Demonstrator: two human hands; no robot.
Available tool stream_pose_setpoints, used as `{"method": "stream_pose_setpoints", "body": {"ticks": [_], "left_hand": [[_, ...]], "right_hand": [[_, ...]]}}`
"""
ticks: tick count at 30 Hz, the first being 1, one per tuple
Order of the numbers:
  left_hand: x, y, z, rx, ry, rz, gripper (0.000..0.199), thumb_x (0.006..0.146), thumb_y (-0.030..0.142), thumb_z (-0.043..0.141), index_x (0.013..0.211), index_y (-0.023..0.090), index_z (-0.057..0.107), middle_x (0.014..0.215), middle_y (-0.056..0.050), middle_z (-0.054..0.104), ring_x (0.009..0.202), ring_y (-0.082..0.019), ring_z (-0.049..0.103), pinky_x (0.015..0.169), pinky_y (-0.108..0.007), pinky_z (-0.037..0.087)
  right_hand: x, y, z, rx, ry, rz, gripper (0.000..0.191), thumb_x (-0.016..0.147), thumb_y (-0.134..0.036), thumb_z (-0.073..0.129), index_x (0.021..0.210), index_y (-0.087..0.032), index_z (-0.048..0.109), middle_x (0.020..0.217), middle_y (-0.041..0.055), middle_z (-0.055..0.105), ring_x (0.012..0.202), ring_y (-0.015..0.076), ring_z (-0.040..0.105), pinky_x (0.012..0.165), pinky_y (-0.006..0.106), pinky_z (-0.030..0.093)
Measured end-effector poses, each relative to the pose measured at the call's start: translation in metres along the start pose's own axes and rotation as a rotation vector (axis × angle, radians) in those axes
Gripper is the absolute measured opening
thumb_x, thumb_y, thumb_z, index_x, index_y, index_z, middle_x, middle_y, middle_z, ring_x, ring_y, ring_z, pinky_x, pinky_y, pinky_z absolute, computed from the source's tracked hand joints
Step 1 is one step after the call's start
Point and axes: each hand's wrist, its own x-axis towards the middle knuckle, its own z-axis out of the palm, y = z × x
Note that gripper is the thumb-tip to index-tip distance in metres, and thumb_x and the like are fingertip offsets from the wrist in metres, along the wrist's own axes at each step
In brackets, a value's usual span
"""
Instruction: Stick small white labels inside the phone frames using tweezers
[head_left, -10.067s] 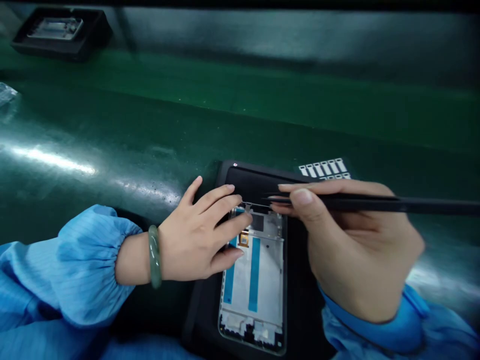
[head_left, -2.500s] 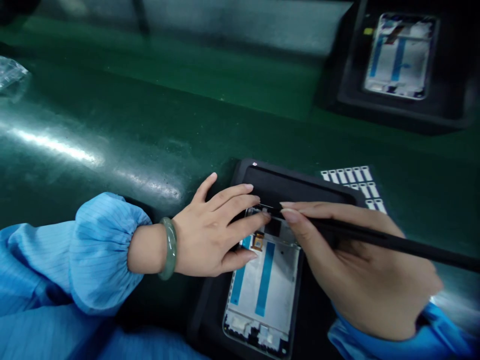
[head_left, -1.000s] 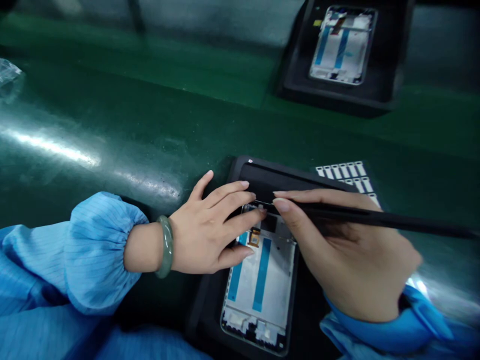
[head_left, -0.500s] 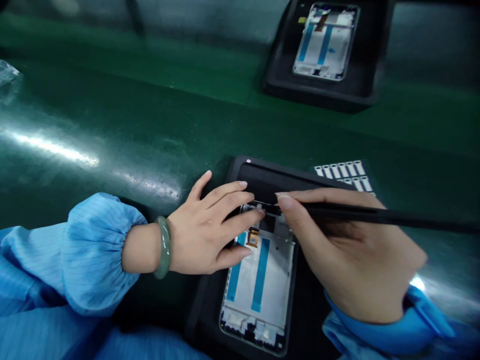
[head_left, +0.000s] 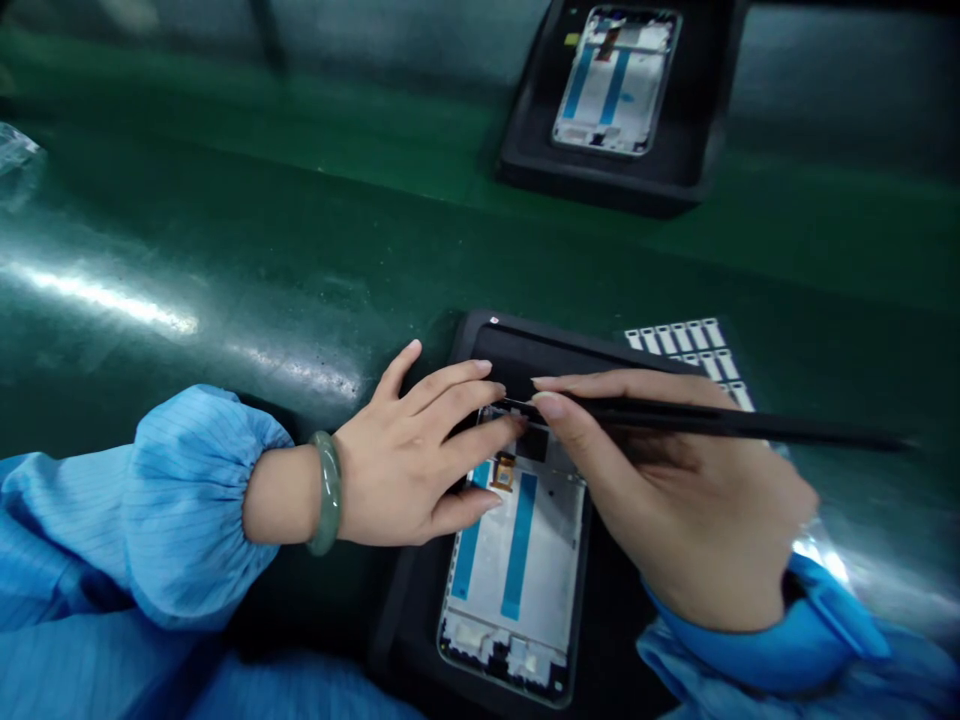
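Note:
A phone frame (head_left: 551, 570) with blue adhesive strips (head_left: 519, 545) and a small orange flex cable (head_left: 503, 473) lies in a black holder (head_left: 409, 610). My left hand (head_left: 427, 450) rests over its upper left part, fingers spread, fingertips at the top end. Pinched between thumb and fingers of my right hand (head_left: 697, 500) is a pair of black tweezers (head_left: 787, 427). Their tips point left, toward the phone's top edge beside my left fingertips. Exactly what the tips touch is hidden by my fingers.
Farther back, a second black holder (head_left: 694, 140) carries a similar phone frame (head_left: 637, 100). A sheet of small white stickers (head_left: 679, 342) lies behind my right hand. Clear plastic (head_left: 16, 165) sits at the far left of the green table (head_left: 187, 240).
My right hand has shifted slightly left with the tweezers, closer to my left fingertips. The rear holder with its phone frame has moved left. My left hand is nearly still.

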Motion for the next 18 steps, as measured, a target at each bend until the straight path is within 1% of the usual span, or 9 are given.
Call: {"method": "stream_pose_setpoints", "body": {"ticks": [4, 8, 12, 14, 18], "left_hand": [[-0.0004, -0.0003, 0.0001, 0.000, -0.001, -0.004, 0.047, 0.096, 0.044, 0.040, 0.132, 0.016, 0.051, 0.134, -0.015, 0.053, 0.137, -0.031, 0.035, 0.114, -0.060, 0.015], [-0.0004, -0.0005, 0.0003, 0.002, 0.000, 0.002, 0.047, 0.096, 0.044, 0.040, 0.133, 0.016, 0.050, 0.134, -0.015, 0.053, 0.137, -0.031, 0.035, 0.114, -0.061, 0.015], [-0.0006, -0.0006, 0.0006, 0.003, 0.012, 0.001, 0.047, 0.096, 0.044, 0.040, 0.132, 0.015, 0.051, 0.133, -0.014, 0.053, 0.137, -0.031, 0.035, 0.114, -0.061, 0.016], [-0.0006, -0.0006, 0.0007, 0.006, 0.015, 0.004, 0.047, 0.096, 0.044, 0.040, 0.132, 0.015, 0.051, 0.133, -0.014, 0.053, 0.137, -0.031, 0.036, 0.114, -0.060, 0.016], [-0.0005, -0.0007, 0.0008, 0.013, 0.006, 0.003, 0.047, 0.096, 0.044, 0.038, 0.133, 0.016, 0.051, 0.134, -0.014, 0.053, 0.138, -0.030, 0.035, 0.115, -0.059, 0.016]], "right_hand": [[-0.0024, 0.0005, -0.0003, 0.042, 0.029, 0.055, 0.009, 0.082, -0.030, 0.070, 0.090, -0.027, 0.067, 0.087, -0.0033, 0.070, 0.071, 0.0139, 0.068, 0.060, 0.027, 0.054], [-0.0025, -0.0002, -0.0001, 0.032, 0.012, 0.058, 0.009, 0.083, -0.031, 0.070, 0.090, -0.026, 0.067, 0.088, -0.0026, 0.071, 0.072, 0.0148, 0.068, 0.061, 0.028, 0.055], [-0.0013, -0.0021, -0.0006, 0.085, 0.061, 0.127, 0.011, 0.081, -0.028, 0.072, 0.090, -0.026, 0.067, 0.087, -0.0033, 0.070, 0.071, 0.0116, 0.068, 0.058, 0.022, 0.054], [-0.0011, -0.0024, -0.0008, 0.099, 0.053, 0.113, 0.010, 0.081, -0.027, 0.072, 0.089, -0.025, 0.066, 0.086, -0.0038, 0.069, 0.069, 0.0104, 0.067, 0.058, 0.021, 0.053], [-0.0008, -0.0012, -0.0007, 0.061, 0.016, 0.063, 0.009, 0.081, -0.028, 0.071, 0.088, -0.024, 0.066, 0.085, -0.0035, 0.069, 0.070, 0.0113, 0.067, 0.061, 0.023, 0.054]]}}
